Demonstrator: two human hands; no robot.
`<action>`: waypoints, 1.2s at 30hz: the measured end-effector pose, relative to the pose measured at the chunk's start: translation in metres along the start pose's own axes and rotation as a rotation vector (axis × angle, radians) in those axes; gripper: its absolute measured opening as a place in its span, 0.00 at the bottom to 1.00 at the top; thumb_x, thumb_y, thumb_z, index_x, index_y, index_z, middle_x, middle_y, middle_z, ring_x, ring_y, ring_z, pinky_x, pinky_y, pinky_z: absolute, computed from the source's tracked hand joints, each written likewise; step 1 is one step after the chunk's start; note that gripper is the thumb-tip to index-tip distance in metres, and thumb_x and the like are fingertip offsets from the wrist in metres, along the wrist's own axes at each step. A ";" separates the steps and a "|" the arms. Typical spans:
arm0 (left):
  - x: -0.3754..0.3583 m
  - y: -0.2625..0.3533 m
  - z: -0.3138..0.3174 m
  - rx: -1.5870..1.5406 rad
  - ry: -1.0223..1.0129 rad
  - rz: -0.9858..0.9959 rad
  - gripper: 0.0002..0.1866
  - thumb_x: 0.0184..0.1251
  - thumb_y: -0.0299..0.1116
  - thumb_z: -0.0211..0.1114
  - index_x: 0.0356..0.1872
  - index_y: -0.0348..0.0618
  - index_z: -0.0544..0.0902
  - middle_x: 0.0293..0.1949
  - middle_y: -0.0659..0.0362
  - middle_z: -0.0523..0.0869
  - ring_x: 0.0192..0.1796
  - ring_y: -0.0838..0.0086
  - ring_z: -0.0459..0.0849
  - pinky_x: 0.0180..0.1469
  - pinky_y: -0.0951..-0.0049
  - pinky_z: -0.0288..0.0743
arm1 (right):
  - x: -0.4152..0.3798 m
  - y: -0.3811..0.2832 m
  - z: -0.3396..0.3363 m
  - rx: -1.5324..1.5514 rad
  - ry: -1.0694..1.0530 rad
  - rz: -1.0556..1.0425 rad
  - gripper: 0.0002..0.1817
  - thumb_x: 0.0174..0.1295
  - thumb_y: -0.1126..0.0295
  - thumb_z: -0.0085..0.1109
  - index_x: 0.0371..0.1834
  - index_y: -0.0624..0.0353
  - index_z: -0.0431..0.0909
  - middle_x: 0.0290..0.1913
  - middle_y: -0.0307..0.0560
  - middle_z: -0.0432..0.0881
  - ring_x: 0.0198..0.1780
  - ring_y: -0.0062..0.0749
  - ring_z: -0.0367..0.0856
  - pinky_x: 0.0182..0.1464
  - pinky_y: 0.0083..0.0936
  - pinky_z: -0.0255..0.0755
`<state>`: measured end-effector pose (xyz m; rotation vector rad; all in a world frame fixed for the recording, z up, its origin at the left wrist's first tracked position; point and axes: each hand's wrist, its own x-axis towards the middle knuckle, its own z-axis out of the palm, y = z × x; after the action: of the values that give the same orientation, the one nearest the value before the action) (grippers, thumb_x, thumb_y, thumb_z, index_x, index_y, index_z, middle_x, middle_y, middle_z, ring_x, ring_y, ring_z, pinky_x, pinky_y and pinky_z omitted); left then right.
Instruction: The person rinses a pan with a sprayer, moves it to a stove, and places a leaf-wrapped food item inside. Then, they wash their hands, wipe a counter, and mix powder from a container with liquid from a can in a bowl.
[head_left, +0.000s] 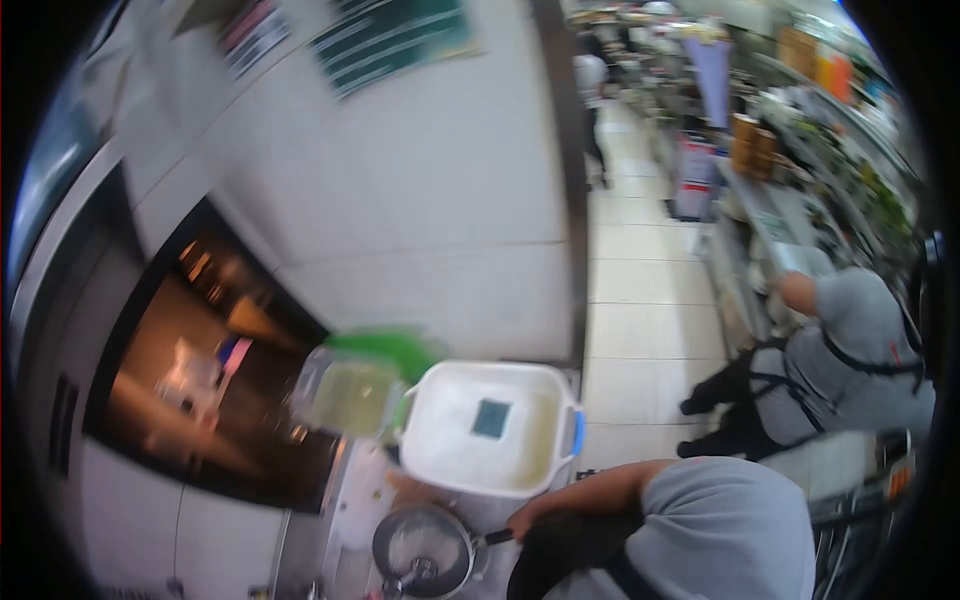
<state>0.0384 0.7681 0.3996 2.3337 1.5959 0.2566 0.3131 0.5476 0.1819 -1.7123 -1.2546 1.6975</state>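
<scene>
Frying pan (418,535) | round, dark metal | long axis crosswise, handle (492,538) pointing right | my right hand (517,524) grips it | left hand: I cannot tell

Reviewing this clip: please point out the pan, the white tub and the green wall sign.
Pan (459,566): head view, on the inner wall, near the handle side.
White tub (470,487): head view, on the rim edge nearest the pan.
Green wall sign (394,42): head view, middle of its visible face.

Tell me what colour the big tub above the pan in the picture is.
The tub is white; it shows best in the head view.
</scene>
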 end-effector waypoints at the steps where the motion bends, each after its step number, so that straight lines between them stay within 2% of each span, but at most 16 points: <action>1: -0.003 0.012 -0.007 0.026 -0.145 -0.121 0.29 0.76 0.57 0.51 0.48 0.39 0.87 0.44 0.43 0.88 0.47 0.48 0.86 0.48 0.48 0.78 | 0.002 0.004 0.002 -0.005 -0.023 -0.014 0.13 0.46 0.66 0.61 0.28 0.67 0.82 0.27 0.49 0.83 0.31 0.36 0.80 0.34 0.37 0.72; 2: 0.015 -0.018 0.031 -0.279 -0.046 -0.080 0.23 0.75 0.50 0.58 0.32 0.37 0.82 0.28 0.52 0.82 0.30 0.62 0.79 0.32 0.59 0.69 | 0.002 0.006 0.004 -0.009 -0.046 -0.029 0.11 0.46 0.66 0.61 0.25 0.65 0.81 0.25 0.45 0.81 0.28 0.34 0.78 0.32 0.36 0.71; 3: 0.026 -0.049 0.056 -0.576 0.073 -0.015 0.26 0.74 0.44 0.64 0.16 0.36 0.77 0.12 0.62 0.75 0.13 0.77 0.71 0.15 0.70 0.61 | -0.002 0.005 0.004 0.018 -0.078 -0.035 0.10 0.46 0.66 0.61 0.23 0.63 0.79 0.23 0.43 0.80 0.26 0.32 0.77 0.30 0.34 0.70; 4: 0.004 -0.001 0.024 -0.541 0.077 -0.018 0.24 0.74 0.42 0.64 0.19 0.35 0.78 0.14 0.60 0.77 0.16 0.79 0.74 0.18 0.72 0.64 | -0.007 0.002 0.003 0.050 -0.101 -0.032 0.09 0.46 0.66 0.60 0.21 0.61 0.78 0.22 0.41 0.78 0.25 0.30 0.75 0.28 0.32 0.69; 5: 0.003 -0.001 0.020 -0.557 0.068 0.027 0.18 0.72 0.39 0.67 0.31 0.31 0.82 0.17 0.60 0.79 0.17 0.78 0.76 0.18 0.73 0.69 | -0.006 0.002 0.002 0.020 -0.144 -0.039 0.09 0.46 0.66 0.60 0.21 0.61 0.78 0.22 0.41 0.78 0.25 0.30 0.75 0.28 0.32 0.69; 7: -0.002 0.011 0.011 -0.697 0.054 -0.023 0.15 0.72 0.36 0.66 0.32 0.32 0.82 0.18 0.60 0.79 0.19 0.79 0.77 0.22 0.74 0.71 | -0.005 0.001 0.004 0.089 -0.143 0.071 0.11 0.46 0.64 0.62 0.25 0.62 0.79 0.25 0.44 0.81 0.30 0.32 0.79 0.34 0.32 0.72; 11: 0.003 0.002 0.018 -0.690 0.001 -0.016 0.13 0.73 0.35 0.64 0.35 0.34 0.81 0.20 0.61 0.79 0.21 0.80 0.77 0.23 0.76 0.70 | -0.011 -0.007 0.003 0.073 -0.096 0.116 0.11 0.46 0.64 0.60 0.25 0.61 0.79 0.24 0.43 0.80 0.28 0.33 0.78 0.33 0.32 0.71; 14: 0.001 0.007 0.017 -0.684 0.035 -0.030 0.13 0.73 0.36 0.65 0.36 0.34 0.82 0.20 0.61 0.79 0.21 0.80 0.77 0.23 0.76 0.71 | -0.001 0.005 0.004 0.042 -0.120 0.126 0.11 0.45 0.63 0.60 0.26 0.60 0.79 0.25 0.43 0.80 0.27 0.34 0.78 0.33 0.32 0.71; 16: 0.002 0.005 0.018 -0.690 0.032 -0.027 0.13 0.73 0.36 0.65 0.36 0.34 0.82 0.20 0.61 0.79 0.21 0.79 0.77 0.23 0.76 0.71 | -0.005 0.003 0.003 0.075 -0.118 0.106 0.11 0.50 0.62 0.61 0.23 0.57 0.78 0.22 0.38 0.79 0.23 0.27 0.75 0.27 0.29 0.69; 17: 0.002 0.004 0.019 -0.698 0.028 -0.023 0.13 0.73 0.36 0.65 0.36 0.34 0.82 0.20 0.61 0.79 0.21 0.79 0.77 0.23 0.76 0.71 | -0.006 0.002 0.003 0.074 -0.119 0.107 0.11 0.50 0.62 0.61 0.23 0.57 0.78 0.22 0.38 0.79 0.23 0.27 0.75 0.27 0.29 0.69; 20: 0.003 0.003 0.019 -0.663 0.030 -0.008 0.13 0.73 0.36 0.65 0.36 0.34 0.82 0.20 0.61 0.79 0.21 0.79 0.77 0.23 0.75 0.71 | -0.008 -0.003 0.001 0.065 -0.103 0.136 0.11 0.50 0.61 0.61 0.23 0.57 0.78 0.22 0.39 0.79 0.23 0.28 0.75 0.28 0.29 0.69; 22: 0.005 -0.001 0.020 -0.637 0.047 -0.002 0.12 0.73 0.34 0.65 0.35 0.33 0.82 0.19 0.61 0.79 0.20 0.79 0.77 0.23 0.74 0.70 | -0.012 -0.011 -0.003 0.060 -0.137 0.172 0.12 0.45 0.63 0.62 0.28 0.60 0.80 0.26 0.43 0.81 0.28 0.33 0.79 0.33 0.31 0.72; 26: 0.004 0.001 0.018 -0.648 0.070 -0.032 0.11 0.72 0.33 0.64 0.34 0.33 0.83 0.18 0.61 0.79 0.19 0.78 0.77 0.23 0.72 0.69 | -0.013 -0.012 -0.003 0.068 -0.121 0.164 0.12 0.46 0.63 0.62 0.28 0.60 0.80 0.27 0.44 0.82 0.28 0.33 0.79 0.33 0.31 0.72; 29: 0.006 -0.005 0.021 -0.644 0.060 -0.048 0.12 0.72 0.33 0.65 0.34 0.33 0.83 0.18 0.60 0.78 0.19 0.78 0.77 0.23 0.72 0.69 | -0.013 -0.011 -0.001 0.061 -0.092 0.139 0.10 0.48 0.62 0.60 0.23 0.58 0.77 0.22 0.41 0.79 0.24 0.30 0.77 0.28 0.31 0.70; 32: 0.005 -0.006 0.021 -0.662 0.061 -0.043 0.15 0.73 0.38 0.65 0.34 0.34 0.82 0.19 0.62 0.78 0.19 0.80 0.75 0.22 0.76 0.68 | -0.007 -0.004 0.003 -0.012 -0.082 0.128 0.10 0.48 0.62 0.60 0.22 0.58 0.77 0.22 0.41 0.79 0.24 0.32 0.77 0.29 0.33 0.70; 36: 0.007 -0.006 0.025 -0.759 0.042 -0.081 0.15 0.73 0.38 0.66 0.35 0.34 0.82 0.19 0.62 0.77 0.19 0.80 0.75 0.22 0.76 0.68 | -0.013 -0.014 -0.001 -0.002 -0.080 0.154 0.11 0.46 0.63 0.60 0.24 0.60 0.79 0.24 0.44 0.81 0.27 0.34 0.79 0.31 0.34 0.71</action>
<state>0.0435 0.7725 0.3736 1.6804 1.2909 0.7462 0.3123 0.5447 0.2004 -1.7997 -1.1852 1.8695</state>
